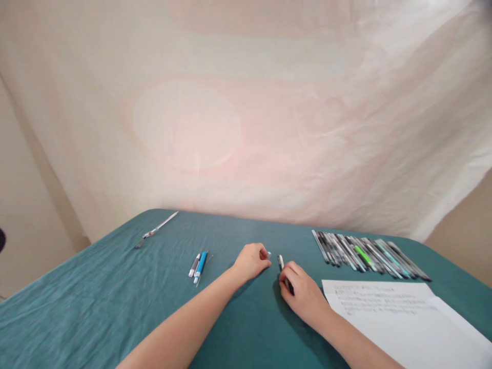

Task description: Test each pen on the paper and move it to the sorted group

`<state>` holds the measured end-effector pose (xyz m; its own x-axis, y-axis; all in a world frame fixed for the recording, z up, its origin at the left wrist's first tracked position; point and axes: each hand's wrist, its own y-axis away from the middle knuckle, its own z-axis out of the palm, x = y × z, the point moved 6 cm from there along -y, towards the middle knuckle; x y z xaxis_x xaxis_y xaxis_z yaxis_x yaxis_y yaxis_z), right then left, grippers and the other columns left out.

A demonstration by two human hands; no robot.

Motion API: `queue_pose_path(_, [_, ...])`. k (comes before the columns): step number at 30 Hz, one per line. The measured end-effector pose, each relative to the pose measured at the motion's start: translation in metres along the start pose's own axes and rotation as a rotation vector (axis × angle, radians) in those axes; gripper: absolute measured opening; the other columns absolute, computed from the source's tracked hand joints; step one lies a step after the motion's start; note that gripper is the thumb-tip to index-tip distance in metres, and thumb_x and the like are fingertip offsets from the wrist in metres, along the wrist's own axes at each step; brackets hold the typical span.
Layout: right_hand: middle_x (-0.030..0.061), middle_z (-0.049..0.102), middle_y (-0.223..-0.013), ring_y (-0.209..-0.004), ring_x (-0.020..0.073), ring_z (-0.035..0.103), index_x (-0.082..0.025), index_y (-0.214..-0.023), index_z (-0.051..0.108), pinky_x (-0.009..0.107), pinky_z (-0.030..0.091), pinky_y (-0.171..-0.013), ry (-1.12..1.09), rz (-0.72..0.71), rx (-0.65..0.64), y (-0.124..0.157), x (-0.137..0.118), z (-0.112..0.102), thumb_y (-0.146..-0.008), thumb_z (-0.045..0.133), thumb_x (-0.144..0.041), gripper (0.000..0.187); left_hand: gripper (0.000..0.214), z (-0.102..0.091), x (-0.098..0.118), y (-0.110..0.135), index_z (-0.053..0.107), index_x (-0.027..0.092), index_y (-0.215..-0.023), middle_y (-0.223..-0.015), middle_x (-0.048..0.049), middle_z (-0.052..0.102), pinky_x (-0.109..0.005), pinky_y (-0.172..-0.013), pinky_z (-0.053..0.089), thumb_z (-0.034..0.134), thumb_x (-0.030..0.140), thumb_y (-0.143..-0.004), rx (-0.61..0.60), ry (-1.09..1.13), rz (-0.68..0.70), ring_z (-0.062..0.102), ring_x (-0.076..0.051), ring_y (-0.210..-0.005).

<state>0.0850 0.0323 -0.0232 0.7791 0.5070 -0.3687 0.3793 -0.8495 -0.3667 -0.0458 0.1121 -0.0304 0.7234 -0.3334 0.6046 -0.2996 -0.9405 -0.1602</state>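
Over the middle of the table, my left hand (251, 261) is closed in a pinch, thumb against the fingers. A small clear, pale piece (269, 255) sticks out past its fingertips; its kind is too small to make out. Just to the right, my right hand (302, 291) has its fingers wrapped round a pen (281, 261). The pen's whitish end points away from me, and a dark part shows beneath the fingers. A short gap separates the two hands.
Left of my hands lie a blue correction pen or marker (201, 265), a grey-and-white one (194, 265) and a thin refill (209, 259). Farther left is a long thin packet (159, 225). Several pens (365, 253) form a row at right, behind printed paper sheets (400, 328).
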Motion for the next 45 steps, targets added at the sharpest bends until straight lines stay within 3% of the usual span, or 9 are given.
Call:
queue_pose_path(7, [0.0048,0.049,-0.092,-0.072,0.016,0.055,-0.019,-0.093,0.045,0.027,0.041,-0.065,0.026,0.176,0.03,0.002,0.022,0.001,-0.077,0.043,-0.018,0.017,0.019,-0.01,-0.002,0.0,0.065,0.017,-0.08,-0.076,-0.0054,0.067,-0.025,-0.066,0.043,0.053,0.03,-0.073,0.004,-0.11,-0.027,0.06,-0.016,-0.071])
queue_pose_path(16, [0.0069,0.054,-0.093,-0.08,0.019,0.059,-0.019,-0.098,0.047,0.026,0.038,-0.063,0.118,0.295,-0.051,0.002,0.032,-0.003,-0.08,0.043,-0.024,0.019,0.018,-0.021,-0.004,0.007,0.065,0.018,-0.079,-0.08,-0.0087,0.066,-0.03,-0.068,0.043,0.056,0.03,-0.069,-0.024,-0.267,-0.122,0.06,-0.023,-0.078])
queue_pose_path(22, [0.0072,0.06,-0.088,-0.075,0.0196,0.06,-0.019,-0.096,0.05,0.025,0.034,-0.057,0.252,0.345,-0.123,0.004,0.034,-0.007,-0.077,0.043,-0.018,0.019,0.025,-0.033,0.003,0.007,0.064,0.017,-0.085,-0.086,-0.0111,0.065,-0.034,-0.071,0.043,0.055,0.034,-0.069,-0.025,-0.271,-0.133,0.059,-0.026,-0.084])
queue_pose_path(27, [0.0082,0.063,-0.076,-0.071,0.0215,0.06,-0.017,-0.085,0.054,0.026,0.032,-0.056,0.291,0.374,-0.149,0.006,0.04,-0.01,-0.072,0.045,-0.013,0.017,0.025,-0.035,0.014,0.007,0.065,0.017,-0.083,-0.085,-0.0095,0.066,-0.031,-0.071,0.042,0.055,0.035,-0.069,-0.063,-0.19,-0.115,0.059,-0.023,-0.082])
queue_pose_path(30, [0.0056,0.062,-0.067,-0.065,0.0198,0.059,-0.017,-0.081,0.056,0.026,0.033,-0.055,0.17,0.379,-0.112,0.003,0.043,-0.009,-0.07,0.047,-0.014,0.015,0.024,-0.024,0.021,0.01,0.067,0.015,-0.076,-0.074,-0.0075,0.066,-0.026,-0.063,0.042,0.055,0.035,-0.069,-0.158,-0.09,-0.099,0.06,-0.019,-0.071])
queue_pose_path(33, [0.0012,0.059,-0.062,-0.057,0.0153,0.055,-0.017,-0.085,0.057,0.024,0.036,-0.054,-0.119,0.326,-0.023,-0.001,0.038,-0.007,-0.073,0.047,-0.019,0.015,0.029,-0.011,0.029,0.014,0.067,0.012,-0.071,-0.062,-0.0051,0.064,-0.021,-0.052,0.041,0.05,0.035,-0.073,-0.279,0.014,-0.096,0.058,-0.014,-0.056])
queue_pose_path(36, [-0.001,0.057,-0.063,-0.05,0.0115,0.05,-0.016,-0.09,0.055,0.021,0.036,-0.049,-0.406,0.29,0.04,-0.002,0.03,-0.006,-0.077,0.046,-0.026,0.018,0.03,-0.005,0.039,0.017,0.066,0.01,-0.078,-0.065,-0.004,0.063,-0.02,-0.049,0.039,0.049,0.034,-0.074,-0.349,0.23,-0.063,0.055,-0.011,-0.053])
queue_pose_path(40, [-0.0033,0.05,-0.059,-0.047,0.0094,0.042,-0.016,-0.088,0.056,0.02,0.032,-0.046,-0.543,0.251,0.08,-0.001,0.019,-0.008,-0.078,0.047,-0.029,0.018,0.032,-0.003,0.044,0.015,0.063,0.01,-0.082,-0.067,-0.0029,0.061,-0.02,-0.048,0.036,0.058,0.038,-0.068,-0.345,0.558,-0.021,0.053,-0.011,-0.056])
queue_pose_path(45, [-0.0014,0.052,-0.062,-0.05,0.0096,0.042,-0.016,-0.084,0.056,0.02,0.033,-0.047,-0.603,0.245,0.108,0.0,0.019,-0.008,-0.08,0.047,-0.033,0.02,0.03,-0.002,0.037,0.009,0.059,0.011,-0.078,-0.067,-0.0031,0.062,-0.021,-0.053,0.039,0.061,0.039,-0.069,-0.322,0.702,-0.021,0.056,-0.012,-0.06])
